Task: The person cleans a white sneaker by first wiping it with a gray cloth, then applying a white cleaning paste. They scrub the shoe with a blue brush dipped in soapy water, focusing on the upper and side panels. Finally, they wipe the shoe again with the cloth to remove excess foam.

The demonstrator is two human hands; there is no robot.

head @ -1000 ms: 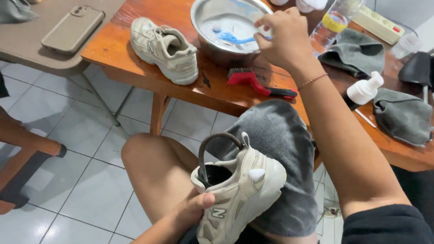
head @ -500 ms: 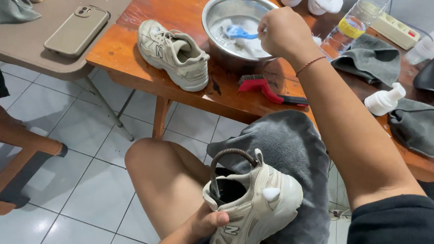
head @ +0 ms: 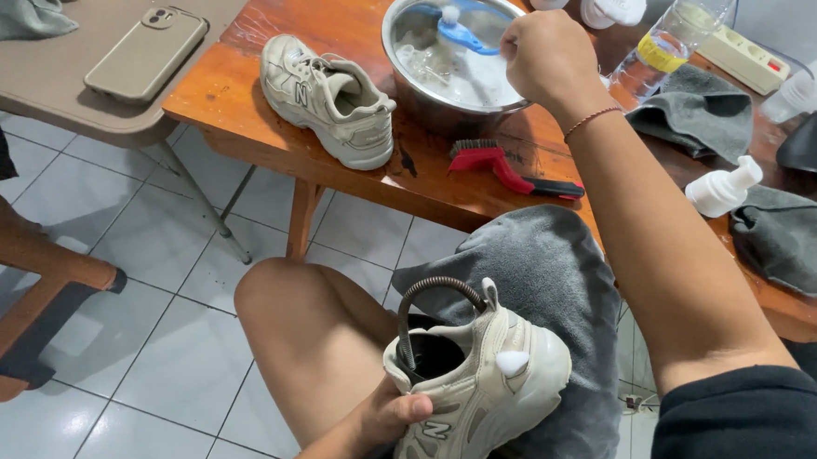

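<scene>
1. The right hand [head: 550,55] is clenched on the handle of a blue brush [head: 462,34], held over the near right rim of the steel bowl [head: 406,90] on the wooden table [head: 275,111].
2. The brush runs roughly left to right: its handle end sits in the fist, and its white-tipped head points away to the left, over the soapy water.
3. The left hand [head: 389,415] grasps the cream shoe [head: 479,392] by its side, thumb on the upper; the shoe rests on a grey towel [head: 554,293] spread over the person's lap.
4. This shoe lies well below and nearer the body than the bowl, almost straight under the right forearm. Its long axis runs from the heel, high and far, down toward the toe at the bottom edge of the view; the opening faces up and left.
5. The right hand is the one with the brush; the left only steadies the shoe.
6. A second shoe [head: 327,99] stands on the table left of the bowl, a red brush [head: 505,165] just in front of it.
</scene>
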